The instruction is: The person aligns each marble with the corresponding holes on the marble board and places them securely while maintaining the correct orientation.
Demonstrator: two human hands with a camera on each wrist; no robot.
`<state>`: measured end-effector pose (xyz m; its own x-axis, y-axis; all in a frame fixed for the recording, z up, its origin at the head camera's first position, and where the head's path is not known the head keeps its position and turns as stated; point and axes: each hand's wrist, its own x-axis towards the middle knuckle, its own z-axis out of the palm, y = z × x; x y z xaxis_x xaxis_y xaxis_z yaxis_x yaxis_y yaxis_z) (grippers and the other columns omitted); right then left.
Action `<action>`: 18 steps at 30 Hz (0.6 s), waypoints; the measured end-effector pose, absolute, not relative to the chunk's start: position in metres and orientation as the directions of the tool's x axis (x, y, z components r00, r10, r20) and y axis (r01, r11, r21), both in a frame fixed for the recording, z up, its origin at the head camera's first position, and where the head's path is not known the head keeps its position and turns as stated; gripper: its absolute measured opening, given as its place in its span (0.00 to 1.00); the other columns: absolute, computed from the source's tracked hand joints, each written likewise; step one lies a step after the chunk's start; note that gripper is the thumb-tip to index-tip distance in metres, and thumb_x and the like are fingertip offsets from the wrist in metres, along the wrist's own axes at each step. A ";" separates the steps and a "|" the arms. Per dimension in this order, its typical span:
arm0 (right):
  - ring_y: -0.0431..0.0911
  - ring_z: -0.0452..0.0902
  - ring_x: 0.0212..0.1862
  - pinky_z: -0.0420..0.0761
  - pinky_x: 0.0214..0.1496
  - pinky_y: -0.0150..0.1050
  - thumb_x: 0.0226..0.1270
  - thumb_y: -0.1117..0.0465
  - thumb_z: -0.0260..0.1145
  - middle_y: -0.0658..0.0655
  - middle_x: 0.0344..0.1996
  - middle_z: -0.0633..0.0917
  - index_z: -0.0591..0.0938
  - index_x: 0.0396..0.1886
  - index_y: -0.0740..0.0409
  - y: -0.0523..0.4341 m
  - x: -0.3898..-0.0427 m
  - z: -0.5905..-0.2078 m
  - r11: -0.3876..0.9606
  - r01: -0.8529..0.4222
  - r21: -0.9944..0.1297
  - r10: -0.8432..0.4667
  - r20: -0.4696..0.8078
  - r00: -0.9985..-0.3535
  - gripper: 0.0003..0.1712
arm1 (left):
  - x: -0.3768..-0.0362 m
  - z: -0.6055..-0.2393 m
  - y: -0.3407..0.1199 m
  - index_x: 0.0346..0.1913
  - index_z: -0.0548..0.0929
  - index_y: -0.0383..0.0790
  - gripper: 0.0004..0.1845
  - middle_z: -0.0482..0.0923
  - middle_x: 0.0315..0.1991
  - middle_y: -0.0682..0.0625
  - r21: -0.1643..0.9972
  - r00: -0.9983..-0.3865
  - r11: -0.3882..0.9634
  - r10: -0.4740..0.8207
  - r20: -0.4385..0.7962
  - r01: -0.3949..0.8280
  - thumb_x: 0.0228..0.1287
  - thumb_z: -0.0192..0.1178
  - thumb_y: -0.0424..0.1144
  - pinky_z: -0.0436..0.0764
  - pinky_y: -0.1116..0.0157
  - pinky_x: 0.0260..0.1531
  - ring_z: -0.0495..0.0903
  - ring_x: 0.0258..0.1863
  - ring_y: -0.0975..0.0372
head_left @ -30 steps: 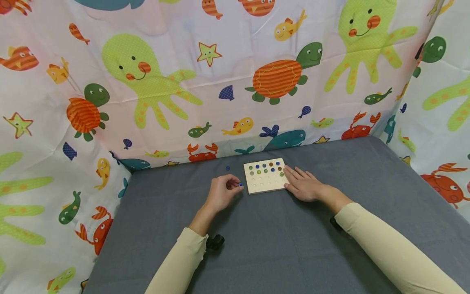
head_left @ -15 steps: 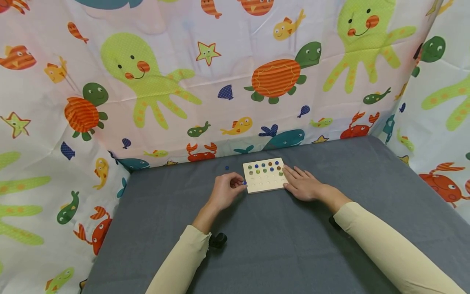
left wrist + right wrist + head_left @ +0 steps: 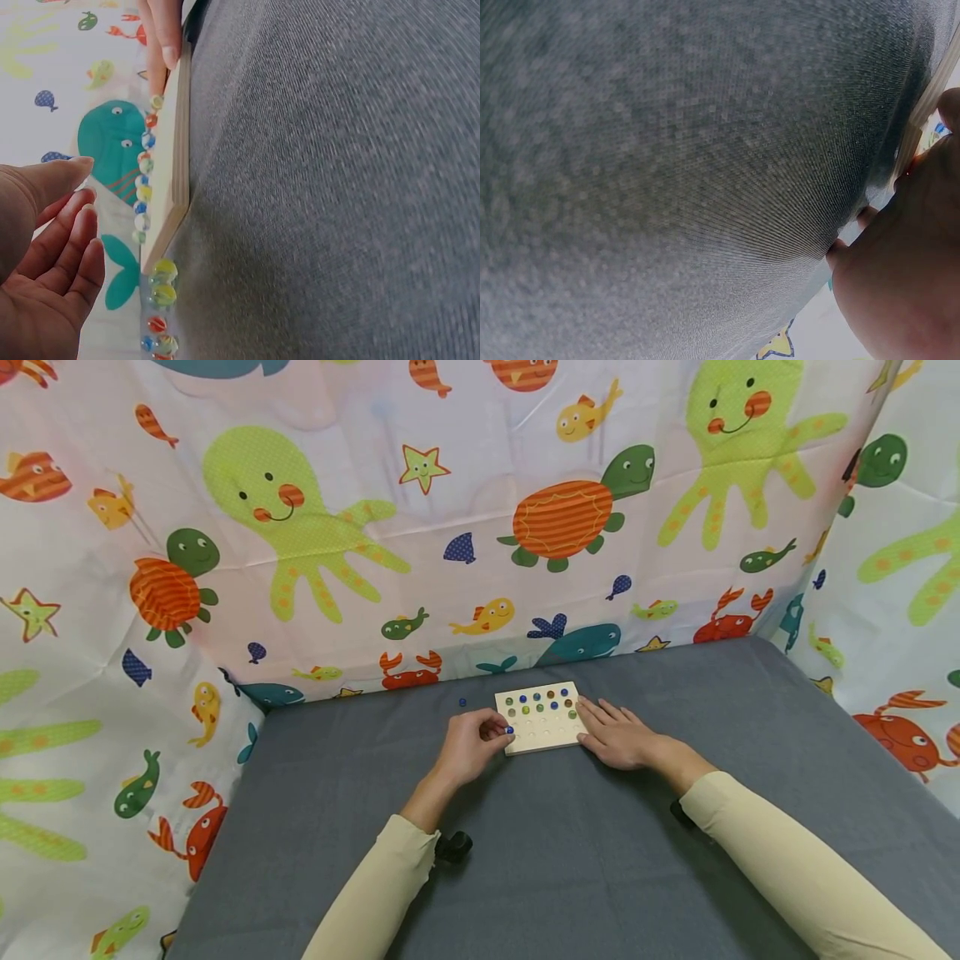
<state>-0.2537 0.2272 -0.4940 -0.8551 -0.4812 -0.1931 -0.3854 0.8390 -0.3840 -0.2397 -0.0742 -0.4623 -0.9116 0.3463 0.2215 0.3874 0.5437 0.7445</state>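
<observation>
A blue marble (image 3: 510,730) is pinched in the fingers of the left hand (image 3: 471,746) at the left edge of the wooden board (image 3: 542,735), mid-frame on the grey tabletop (image 3: 570,860). The right hand (image 3: 618,737) lies flat, fingers relaxed, steadying the board's right edge. Placement appears under way; lowering into an empty hole would be required.

The left hand (image 3: 468,747) pinches a blue marble (image 3: 510,730) at its fingertips, over the wooden board's (image 3: 543,737) near-left corner. The right hand (image 3: 618,737) lies flat, fingers touching the board's right edge. A loose blue marble (image 3: 462,702) sits beyond the left fingers.
</observation>
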 end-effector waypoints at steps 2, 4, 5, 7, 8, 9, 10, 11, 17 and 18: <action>0.64 0.37 0.82 0.40 0.76 0.68 0.84 0.44 0.43 0.59 0.83 0.43 0.45 0.84 0.58 0.228 -0.254 -0.495 0.840 -0.386 -0.382 -0.481 -0.192 -0.856 0.40 | -0.239 -0.462 -0.072 0.40 0.87 0.39 0.05 0.83 0.32 0.51 0.747 -0.911 0.540 0.350 0.220 0.388 0.64 0.72 0.35 0.80 0.68 0.33 0.80 0.30 0.64; 0.64 0.37 0.82 0.40 0.76 0.68 0.84 0.43 0.43 0.59 0.83 0.43 0.45 0.84 0.58 0.228 -0.254 -0.496 0.839 -0.388 -0.381 -0.481 -0.190 -0.856 0.41 | -0.239 -0.461 -0.070 0.40 0.87 0.40 0.05 0.83 0.32 0.52 0.748 -0.910 0.538 0.353 0.218 0.388 0.65 0.72 0.35 0.79 0.68 0.32 0.79 0.30 0.64; 0.64 0.38 0.82 0.40 0.76 0.69 0.84 0.42 0.43 0.59 0.83 0.44 0.45 0.84 0.58 0.228 -0.254 -0.496 0.839 -0.391 -0.378 -0.483 -0.188 -0.855 0.41 | -0.239 -0.461 -0.069 0.40 0.87 0.39 0.05 0.83 0.32 0.51 0.749 -0.909 0.537 0.354 0.219 0.389 0.65 0.72 0.35 0.79 0.68 0.32 0.79 0.30 0.64; 0.64 0.38 0.82 0.40 0.76 0.68 0.84 0.42 0.42 0.58 0.83 0.43 0.45 0.84 0.57 0.228 -0.254 -0.496 0.841 -0.392 -0.373 -0.482 -0.189 -0.855 0.41 | -0.239 -0.461 -0.067 0.40 0.87 0.39 0.05 0.83 0.32 0.52 0.750 -0.909 0.535 0.356 0.218 0.389 0.65 0.72 0.35 0.79 0.68 0.32 0.78 0.30 0.64; 0.63 0.38 0.82 0.40 0.76 0.68 0.84 0.42 0.42 0.58 0.83 0.43 0.45 0.84 0.57 0.228 -0.254 -0.496 0.841 -0.391 -0.373 -0.482 -0.189 -0.855 0.41 | -0.239 -0.461 -0.066 0.40 0.87 0.39 0.05 0.83 0.32 0.52 0.750 -0.909 0.534 0.356 0.218 0.390 0.65 0.72 0.35 0.79 0.68 0.32 0.78 0.30 0.64; 0.64 0.38 0.82 0.40 0.76 0.68 0.84 0.43 0.43 0.58 0.83 0.44 0.45 0.84 0.58 0.227 -0.254 -0.496 0.840 -0.392 -0.375 -0.483 -0.187 -0.856 0.40 | -0.239 -0.461 -0.064 0.40 0.87 0.39 0.05 0.83 0.32 0.52 0.752 -0.908 0.532 0.357 0.218 0.390 0.65 0.72 0.36 0.79 0.69 0.32 0.78 0.30 0.64; 0.64 0.38 0.82 0.40 0.76 0.68 0.84 0.43 0.43 0.59 0.83 0.44 0.45 0.84 0.58 0.227 -0.254 -0.496 0.840 -0.392 -0.375 -0.482 -0.186 -0.856 0.40 | -0.239 -0.461 -0.063 0.40 0.87 0.39 0.05 0.83 0.32 0.51 0.753 -0.908 0.530 0.357 0.220 0.391 0.65 0.72 0.35 0.79 0.69 0.32 0.79 0.30 0.64; 0.64 0.38 0.82 0.41 0.76 0.68 0.84 0.44 0.43 0.59 0.83 0.44 0.46 0.84 0.58 0.227 -0.254 -0.496 0.841 -0.391 -0.374 -0.481 -0.187 -0.856 0.40 | -0.239 -0.461 -0.062 0.40 0.87 0.39 0.05 0.83 0.32 0.51 0.752 -0.907 0.529 0.358 0.222 0.393 0.64 0.72 0.35 0.79 0.69 0.32 0.79 0.30 0.64; 0.64 0.38 0.82 0.41 0.76 0.68 0.84 0.45 0.44 0.60 0.83 0.44 0.46 0.84 0.59 0.226 -0.253 -0.496 0.844 -0.388 -0.369 -0.477 -0.188 -0.858 0.40 | -0.240 -0.462 -0.055 0.39 0.87 0.41 0.05 0.83 0.31 0.53 0.734 -0.905 0.547 0.360 0.228 0.403 0.65 0.72 0.37 0.78 0.69 0.32 0.78 0.29 0.66; 0.64 0.38 0.82 0.41 0.76 0.68 0.84 0.44 0.44 0.60 0.83 0.44 0.45 0.84 0.59 0.226 -0.253 -0.495 0.845 -0.389 -0.367 -0.477 -0.187 -0.859 0.40 | -0.241 -0.462 -0.053 0.38 0.87 0.41 0.05 0.83 0.31 0.53 0.732 -0.905 0.549 0.359 0.229 0.403 0.65 0.72 0.37 0.78 0.69 0.32 0.78 0.29 0.66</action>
